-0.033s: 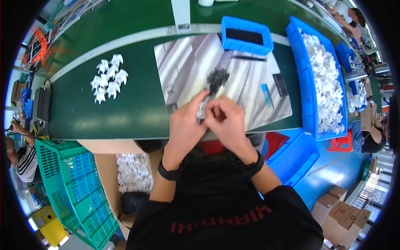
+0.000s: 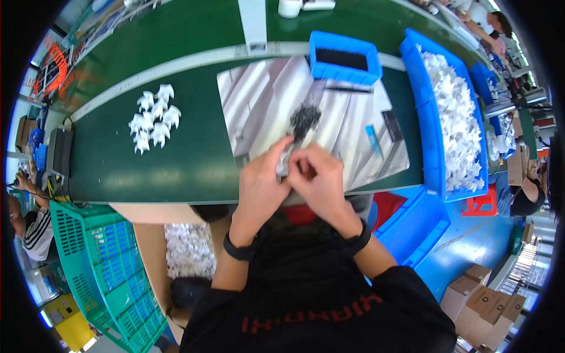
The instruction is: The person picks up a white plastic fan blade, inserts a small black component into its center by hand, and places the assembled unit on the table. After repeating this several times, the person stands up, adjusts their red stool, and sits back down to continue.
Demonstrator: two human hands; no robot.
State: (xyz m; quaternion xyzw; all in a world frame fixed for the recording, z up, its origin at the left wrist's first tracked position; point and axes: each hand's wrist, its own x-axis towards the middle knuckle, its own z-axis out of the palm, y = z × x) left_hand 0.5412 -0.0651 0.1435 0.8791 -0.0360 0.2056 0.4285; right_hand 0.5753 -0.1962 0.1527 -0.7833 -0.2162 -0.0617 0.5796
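Note:
Close together over the near edge of the patterned sheet (image 2: 259, 94), both hands meet at a small white plastic part (image 2: 282, 165). My left hand (image 2: 263, 179) is closed around this part, and most of it is hidden by the fingers. My right hand (image 2: 318, 176) pinches at the part's right side with thumb and forefinger; what lies between those fingertips is too small to make out. Just beyond the fingers lies a pile of small black pieces (image 2: 306, 119). To the left, several white pointed plastic parts (image 2: 156, 120) form a group on the green table (image 2: 194, 170).
A blue bin with black contents (image 2: 344, 73) stands at the sheet's far edge, beside a dark slim tool (image 2: 350, 90). A light-blue strip (image 2: 374, 141) lies on the right. A long blue bin (image 2: 421, 100) holds many white parts. Below left are a green crate (image 2: 112, 259) and an open carton (image 2: 150, 247).
The whole view has shifted slightly, so the table and bins sit a little lower in the picture. Both hands keep nearly the same grip on the white part.

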